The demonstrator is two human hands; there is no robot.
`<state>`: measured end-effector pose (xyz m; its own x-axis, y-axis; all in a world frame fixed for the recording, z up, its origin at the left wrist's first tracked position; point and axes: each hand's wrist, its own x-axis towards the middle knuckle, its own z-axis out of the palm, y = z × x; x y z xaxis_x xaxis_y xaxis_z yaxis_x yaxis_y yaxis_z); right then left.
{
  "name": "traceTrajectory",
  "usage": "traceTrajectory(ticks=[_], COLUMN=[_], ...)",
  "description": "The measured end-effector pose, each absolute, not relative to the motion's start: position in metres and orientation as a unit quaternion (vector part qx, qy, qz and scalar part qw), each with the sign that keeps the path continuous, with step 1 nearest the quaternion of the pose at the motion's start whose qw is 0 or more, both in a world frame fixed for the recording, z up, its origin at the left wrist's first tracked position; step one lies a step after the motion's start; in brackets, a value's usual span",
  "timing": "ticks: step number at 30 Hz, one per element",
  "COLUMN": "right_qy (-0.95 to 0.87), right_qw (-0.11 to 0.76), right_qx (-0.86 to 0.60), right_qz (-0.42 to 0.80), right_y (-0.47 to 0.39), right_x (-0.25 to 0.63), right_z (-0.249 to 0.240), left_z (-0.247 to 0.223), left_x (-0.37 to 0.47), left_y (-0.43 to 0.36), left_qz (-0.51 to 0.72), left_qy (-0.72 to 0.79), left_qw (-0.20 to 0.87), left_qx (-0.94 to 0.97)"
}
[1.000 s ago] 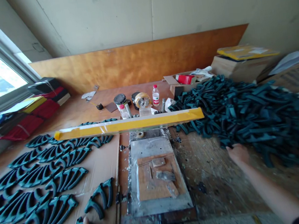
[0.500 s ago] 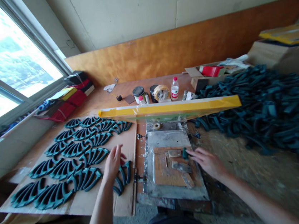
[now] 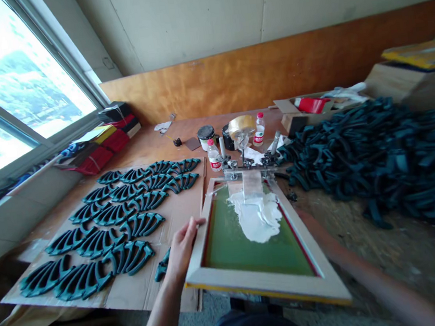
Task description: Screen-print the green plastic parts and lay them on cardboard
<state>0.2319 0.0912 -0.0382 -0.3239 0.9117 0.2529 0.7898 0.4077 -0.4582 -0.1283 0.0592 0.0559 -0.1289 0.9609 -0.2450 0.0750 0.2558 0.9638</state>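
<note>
The screen printing frame [image 3: 230, 275] is lowered over the worktop in front of me, with green mesh and a pool of white ink on it. A squeegee [image 3: 252, 186] stands in the ink near the hinged end. My left hand [image 3: 184, 242] is closed at the frame's left edge, thumb and fingers bent against it. My right hand [image 3: 306, 221] is by the right edge, blurred, its fingers hidden by the frame. Dark green curved parts [image 3: 85, 280] lie in fanned rows on cardboard to the left; one beside my left hand is partly covered.
A large heap of dark green curved parts [image 3: 398, 163] covers the right side. At the back are red-capped bottles [image 3: 214, 155], a paint tin [image 3: 205, 137], a tape roll [image 3: 241, 124] and an open box [image 3: 313, 105]. Clamps [image 3: 247, 164] hold the frame's far end.
The screen frame has swung down from raised to low, covering the base plate and the small piece near my right hand. My left hand has moved right to its edge.
</note>
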Motion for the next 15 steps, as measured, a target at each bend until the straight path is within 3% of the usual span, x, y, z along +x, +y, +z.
traceTrajectory(ticks=[5,10,15], right_qy=[-0.791,-0.859,-0.928], right_qw=[0.294,0.12,0.121], right_qx=[-0.534,-0.496,-0.35], right_qz=[0.058,0.053,0.047], right_y=[0.136,0.139,0.089], right_x=[0.207,0.149,0.161], right_z=[0.011,0.019,0.001], left_z=[-0.027,-0.055,-0.056], left_x=[-0.128,-0.132,-0.135], left_y=[0.041,0.047,0.047], left_qz=[0.366,0.318,0.305], left_qy=[0.65,0.661,0.664], left_qw=[0.486,0.459,0.452], left_qx=[0.456,0.501,0.511])
